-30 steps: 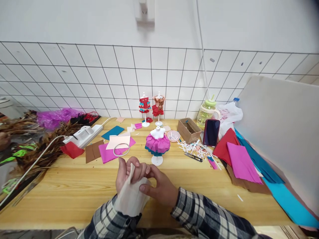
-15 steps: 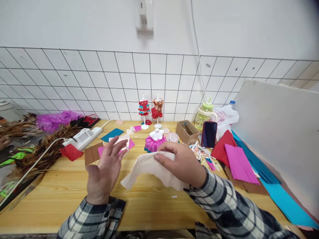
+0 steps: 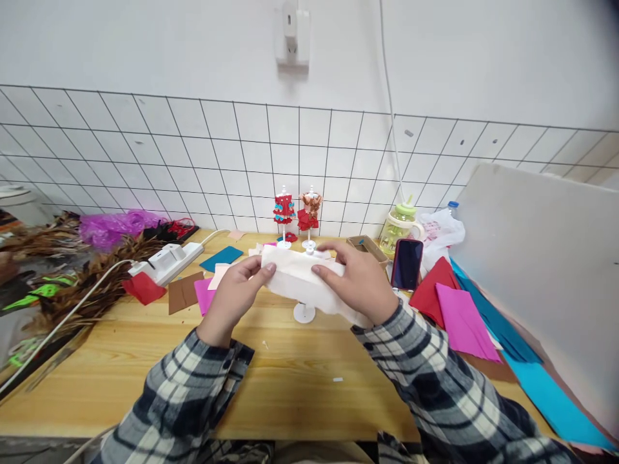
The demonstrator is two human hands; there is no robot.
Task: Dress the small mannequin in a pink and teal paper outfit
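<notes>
A pale cream strip [image 3: 302, 280], looking like cloth or crepe paper, is stretched between my hands above the table. Thumb and fingers of my left hand [image 3: 235, 293] pinch its left end. Farther right, my right hand [image 3: 362, 280] grips the strip near its other end. Behind the strip stands a small white mannequin stand [image 3: 304, 313]; its base shows below and its neck tip above, while its body is hidden. Two more little mannequins stand at the wall, one in a red and blue ruffled outfit [image 3: 284, 209], the other in a brown and red one [image 3: 309, 211].
On the left lie a white power strip [image 3: 169, 264], brown feathers [image 3: 104, 283] and coloured paper pieces. To the right are a phone [image 3: 407, 264], a yellow-green jug [image 3: 397, 229], a cardboard box [image 3: 370, 248] and stacked coloured sheets [image 3: 467, 322] beside a large white board [image 3: 541, 270].
My left hand has moved right and taken hold of the strip's left end. The strip is now spread out and lifted in front of the nearest mannequin.
</notes>
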